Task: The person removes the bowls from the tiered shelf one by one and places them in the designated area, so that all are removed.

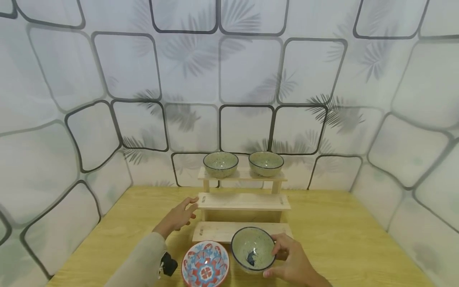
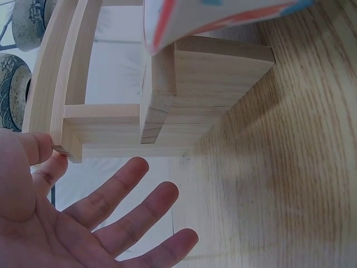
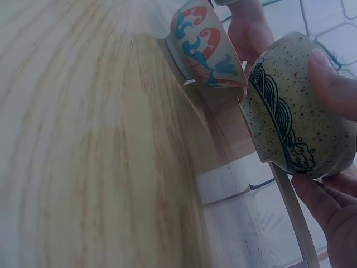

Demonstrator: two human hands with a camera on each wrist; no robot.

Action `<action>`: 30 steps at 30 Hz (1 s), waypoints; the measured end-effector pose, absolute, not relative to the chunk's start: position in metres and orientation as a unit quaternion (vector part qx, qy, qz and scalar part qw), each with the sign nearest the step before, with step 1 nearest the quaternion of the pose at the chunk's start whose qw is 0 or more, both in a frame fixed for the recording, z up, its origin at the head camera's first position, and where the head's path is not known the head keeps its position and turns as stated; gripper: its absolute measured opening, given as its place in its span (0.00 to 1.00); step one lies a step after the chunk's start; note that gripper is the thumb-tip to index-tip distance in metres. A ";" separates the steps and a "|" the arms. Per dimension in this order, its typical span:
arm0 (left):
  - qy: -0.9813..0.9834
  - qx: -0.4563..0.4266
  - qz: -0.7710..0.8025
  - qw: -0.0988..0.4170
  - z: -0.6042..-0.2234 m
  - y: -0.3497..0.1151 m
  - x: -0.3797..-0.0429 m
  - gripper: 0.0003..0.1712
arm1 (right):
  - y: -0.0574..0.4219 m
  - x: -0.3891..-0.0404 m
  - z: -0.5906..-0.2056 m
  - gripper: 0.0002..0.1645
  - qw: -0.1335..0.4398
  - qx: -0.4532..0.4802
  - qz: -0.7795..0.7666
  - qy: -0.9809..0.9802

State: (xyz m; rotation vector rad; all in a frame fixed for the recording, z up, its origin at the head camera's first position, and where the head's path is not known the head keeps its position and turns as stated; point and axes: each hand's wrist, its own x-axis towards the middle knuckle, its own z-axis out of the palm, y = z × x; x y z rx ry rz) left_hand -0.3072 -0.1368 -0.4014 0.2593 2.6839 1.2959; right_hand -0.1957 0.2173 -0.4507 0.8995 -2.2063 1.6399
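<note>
My right hand [image 1: 292, 261] grips a speckled green bowl [image 1: 252, 249] by its right side, tilted so its inside with a dark blue motif shows. Dark wave patterns run round its outside in the right wrist view. With thumb and forefinger, my left hand [image 1: 179, 215] pinches the left end of the middle board of a three-step wooden stand [image 1: 244, 201]; its other fingers spread apart in the left wrist view. A red, blue and white patterned bowl [image 1: 205, 264] sits on the table between my arms, left of the green bowl.
Two more green bowls, a left one [image 1: 220, 164] and a right one [image 1: 266, 163], stand on the stand's top board. The stand is on a wooden table [image 1: 344, 235]. Patterned curtains [image 1: 247, 71] enclose the back and both sides.
</note>
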 end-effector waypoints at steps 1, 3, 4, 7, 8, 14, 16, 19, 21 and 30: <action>0.895 0.086 0.432 0.075 -0.401 -0.137 -0.307 0.28 | 0.217 -0.195 -0.450 0.27 0.124 0.309 0.562 -0.757; 0.895 0.085 0.432 0.074 -0.401 -0.137 -0.307 0.28 | 0.218 -0.194 -0.449 0.27 0.121 0.310 0.560 -0.759; 0.895 0.085 0.432 0.074 -0.401 -0.137 -0.307 0.28 | 0.218 -0.194 -0.450 0.27 0.120 0.310 0.557 -0.761; 0.896 0.084 0.430 0.073 -0.400 -0.137 -0.307 0.28 | 0.219 -0.193 -0.451 0.27 0.105 0.309 0.554 -0.766; 0.896 0.084 0.430 0.073 -0.400 -0.137 -0.307 0.28 | 0.219 -0.193 -0.451 0.27 0.100 0.308 0.553 -0.768; 0.896 0.084 0.430 0.072 -0.399 -0.136 -0.307 0.28 | 0.221 -0.191 -0.452 0.25 0.058 0.300 0.561 -0.769; 0.895 0.083 0.432 0.072 -0.398 -0.135 -0.307 0.27 | 0.221 -0.191 -0.454 0.25 0.049 0.308 0.566 -0.763; 0.894 0.082 0.434 0.074 -0.397 -0.135 -0.306 0.27 | 0.221 -0.191 -0.457 0.25 0.042 0.326 0.572 -0.752; 0.894 0.082 0.435 0.075 -0.396 -0.135 -0.305 0.26 | 0.221 -0.191 -0.459 0.25 0.042 0.336 0.574 -0.746; 0.895 0.086 0.432 0.071 -0.396 -0.135 -0.305 0.25 | 0.220 -0.192 -0.461 0.27 0.031 0.341 0.577 -0.741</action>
